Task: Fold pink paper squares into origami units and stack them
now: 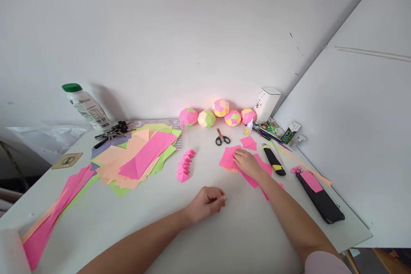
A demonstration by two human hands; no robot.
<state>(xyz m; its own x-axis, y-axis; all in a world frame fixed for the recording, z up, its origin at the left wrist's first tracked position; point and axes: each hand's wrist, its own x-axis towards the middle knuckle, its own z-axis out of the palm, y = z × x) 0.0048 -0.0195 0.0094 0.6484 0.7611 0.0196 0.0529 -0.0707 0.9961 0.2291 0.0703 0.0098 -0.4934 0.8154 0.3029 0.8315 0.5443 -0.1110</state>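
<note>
My left hand (205, 204) rests near the front of the white table, its fingers curled in with the thumb against them; nothing shows in it. My right hand (248, 162) reaches forward, fingers lying on a pile of cut pink paper pieces (227, 155). Part of the pile is hidden beneath that hand and forearm. One more pink paper piece (248, 143) lies just beyond it. Between the hands and the large sheets stands a row of folded pink paper pyramids (184, 166). Small scissors (221, 138) with black handles lie ahead of the right hand.
Several faceted paper balls (206, 118) line the wall. A glue bottle (248, 128), utility knife (274, 159) and black pouch (319, 197) are on the right. Large coloured paper sheets (138, 154), keys (117, 130) and a green-capped bottle (86, 105) are on the left.
</note>
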